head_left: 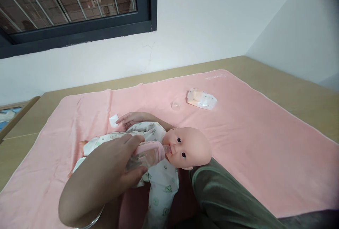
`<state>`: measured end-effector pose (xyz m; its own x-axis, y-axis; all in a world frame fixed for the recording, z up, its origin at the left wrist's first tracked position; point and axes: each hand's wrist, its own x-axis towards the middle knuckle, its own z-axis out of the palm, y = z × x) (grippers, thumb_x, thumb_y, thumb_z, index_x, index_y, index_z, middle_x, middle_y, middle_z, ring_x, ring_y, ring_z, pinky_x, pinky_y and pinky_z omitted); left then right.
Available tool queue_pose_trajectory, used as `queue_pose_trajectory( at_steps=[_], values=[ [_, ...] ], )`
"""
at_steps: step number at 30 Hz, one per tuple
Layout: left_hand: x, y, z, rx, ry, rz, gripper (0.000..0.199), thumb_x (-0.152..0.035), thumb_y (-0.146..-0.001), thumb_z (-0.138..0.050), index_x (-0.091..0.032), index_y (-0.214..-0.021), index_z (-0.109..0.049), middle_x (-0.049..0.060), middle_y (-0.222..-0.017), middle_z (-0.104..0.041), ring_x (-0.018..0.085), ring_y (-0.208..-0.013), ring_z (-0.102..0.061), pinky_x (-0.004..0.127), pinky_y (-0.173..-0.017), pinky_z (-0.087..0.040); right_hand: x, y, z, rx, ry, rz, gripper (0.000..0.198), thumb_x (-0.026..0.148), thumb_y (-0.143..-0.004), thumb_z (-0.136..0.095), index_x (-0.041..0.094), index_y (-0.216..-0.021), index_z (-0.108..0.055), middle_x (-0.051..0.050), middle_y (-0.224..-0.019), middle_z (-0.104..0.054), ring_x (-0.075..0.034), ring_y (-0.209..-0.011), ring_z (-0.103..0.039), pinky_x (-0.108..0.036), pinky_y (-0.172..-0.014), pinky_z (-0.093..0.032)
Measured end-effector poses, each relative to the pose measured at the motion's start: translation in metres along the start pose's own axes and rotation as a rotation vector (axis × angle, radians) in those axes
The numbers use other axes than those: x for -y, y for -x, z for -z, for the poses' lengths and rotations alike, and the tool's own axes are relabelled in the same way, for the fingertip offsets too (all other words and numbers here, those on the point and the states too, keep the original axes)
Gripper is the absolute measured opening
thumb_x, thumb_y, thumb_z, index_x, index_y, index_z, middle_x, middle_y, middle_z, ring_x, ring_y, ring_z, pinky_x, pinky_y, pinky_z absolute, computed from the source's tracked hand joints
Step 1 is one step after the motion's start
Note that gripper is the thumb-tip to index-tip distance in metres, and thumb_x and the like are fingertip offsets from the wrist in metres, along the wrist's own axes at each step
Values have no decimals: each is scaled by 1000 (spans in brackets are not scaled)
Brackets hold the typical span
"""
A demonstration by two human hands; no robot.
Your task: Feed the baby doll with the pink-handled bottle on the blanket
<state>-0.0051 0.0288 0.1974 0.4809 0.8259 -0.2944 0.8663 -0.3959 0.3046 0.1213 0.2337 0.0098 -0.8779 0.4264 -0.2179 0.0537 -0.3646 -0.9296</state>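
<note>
My left hand (127, 154) is closed around a baby bottle (149, 153) with a pink collar and clear body. The bottle lies almost level, and its teat meets the mouth of a baby doll (192, 146). The doll is on its back in a white patterned outfit, head to the right by my knee. My right arm passes behind the doll's neck. Beyond the doll's body, my right hand (132, 117) rests with fingers stretched out. Its fingertips meet a small white folded tissue (113, 120); I see no firm grip on it.
A pink blanket (251, 144) covers much of the wooden surface (275, 84). A clear cap (175, 105) and a white soft packet (201, 99) lie at the back. My green-trousered leg (225, 186) is at front right. A barred window (79, 34) is set in the white wall.
</note>
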Motion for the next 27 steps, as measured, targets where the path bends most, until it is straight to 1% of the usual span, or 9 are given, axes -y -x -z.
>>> queue_pose_trajectory(
  at_steps=[4, 8, 14, 19, 23, 27],
  values=[
    [0, 1, 0, -21, -16, -10, 45, -41, -103, -51, -26, -144, -62, 12, -145, -71, 37, -125, -72, 52, -97, -60, -4, -4, 4, -8, -24, -10, 30, 33, -100, -73, 22, -128, -75, -7, -100, -75, -17, -90, -75, -26, -80, -60],
    [2, 2, -2, -37, -35, -23, 43, -43, -104, -50, -26, -140, -65, 12, -142, -73, 37, -119, -75, 50, -90, -62, -3, -3, 2, -7, -23, -17, 29, 34, -100, -73, 22, -127, -75, -6, -100, -76, -16, -89, -75, -25, -79, -60],
    [9, 2, -10, -87, -27, -67, 44, -41, -105, -54, -29, -146, -60, 9, -139, -73, 33, -122, -73, 47, -97, -61, -1, -1, 0, -16, -24, -15, 27, 32, -99, -72, 22, -125, -76, -6, -98, -75, -16, -87, -74, -24, -77, -60],
    [6, 3, -5, -60, -19, -31, 43, -42, -105, -51, -26, -143, -64, 11, -141, -73, 35, -120, -74, 49, -94, -62, 2, 3, -4, -29, -47, -27, 27, 32, -98, -73, 21, -123, -76, -6, -97, -75, -16, -89, -74, -24, -76, -61],
    [4, 1, -3, -67, -31, -52, 45, -42, -104, -52, -26, -145, -62, 11, -141, -72, 35, -121, -73, 50, -94, -61, 5, 5, -7, -44, -41, -36, 25, 30, -100, -70, 22, -123, -76, -5, -97, -75, -16, -88, -73, -23, -76, -60],
    [2, 1, -3, -25, -10, -38, 42, -40, -103, -54, -26, -142, -63, 10, -131, -75, 33, -111, -75, 51, -94, -60, 6, 5, -6, -36, -21, -30, 23, 29, -102, -68, 23, -123, -76, -5, -99, -74, -15, -87, -72, -23, -76, -58]
  ],
)
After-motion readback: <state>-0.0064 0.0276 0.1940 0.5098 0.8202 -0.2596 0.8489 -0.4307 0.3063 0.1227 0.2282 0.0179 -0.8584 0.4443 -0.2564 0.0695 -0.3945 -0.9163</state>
